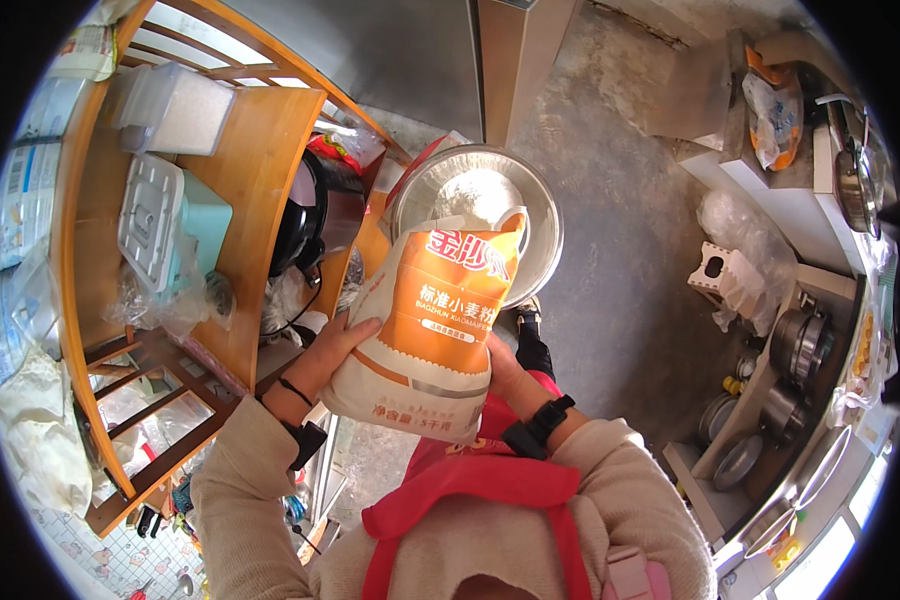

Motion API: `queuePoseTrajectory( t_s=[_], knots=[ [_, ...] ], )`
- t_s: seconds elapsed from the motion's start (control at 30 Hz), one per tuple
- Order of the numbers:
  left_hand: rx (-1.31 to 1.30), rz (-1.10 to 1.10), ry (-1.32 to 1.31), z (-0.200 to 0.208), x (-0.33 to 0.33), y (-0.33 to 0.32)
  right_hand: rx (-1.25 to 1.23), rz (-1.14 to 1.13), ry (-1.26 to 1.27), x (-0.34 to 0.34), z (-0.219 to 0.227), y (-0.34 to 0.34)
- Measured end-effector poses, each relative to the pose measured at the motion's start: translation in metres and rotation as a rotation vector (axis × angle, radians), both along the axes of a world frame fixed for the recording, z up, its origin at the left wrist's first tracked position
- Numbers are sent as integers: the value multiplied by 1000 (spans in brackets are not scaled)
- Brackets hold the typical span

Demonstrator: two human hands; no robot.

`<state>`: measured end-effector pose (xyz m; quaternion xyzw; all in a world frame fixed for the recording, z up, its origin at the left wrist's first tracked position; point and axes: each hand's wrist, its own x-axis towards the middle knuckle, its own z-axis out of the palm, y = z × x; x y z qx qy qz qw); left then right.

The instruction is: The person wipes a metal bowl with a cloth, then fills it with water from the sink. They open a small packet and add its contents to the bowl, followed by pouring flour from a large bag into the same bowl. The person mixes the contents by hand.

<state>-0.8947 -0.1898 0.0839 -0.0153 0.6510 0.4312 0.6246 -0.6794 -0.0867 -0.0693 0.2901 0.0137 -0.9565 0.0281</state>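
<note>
A white-and-orange flour bag (pixel 435 350) is tilted in front of me, its top end over a wide steel basin (pixel 550 225). White flour (pixel 480 192) lies in the basin. My left hand (pixel 342 350) grips the bag's left side, with the thumb across its front. At the bag's right side, my right hand (pixel 508 372) holds it, its fingers mostly hidden behind the bag. The bag's mouth rests at or just above the basin's near rim; whether they touch I cannot tell.
A wooden shelf (pixel 260 150) at the left carries a clear bin (pixel 180 110), a teal lidded box (pixel 205 215) and a black appliance (pixel 305 215). Steel pots (pixel 795 345) fill a rack at the right. A white step stool (pixel 715 270) and plastic bags stand near it.
</note>
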Motion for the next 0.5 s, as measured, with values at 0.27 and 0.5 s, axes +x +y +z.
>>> queuePoseTrajectory(
  t_s=[0.27,0.5],
  knots=[
    [-32,-80,2,8,-2,1,-9,-9,-30,-1,21,1],
    [-84,-66,24,3,0,-6,-53,-32,33,-2,36,6]
  ],
)
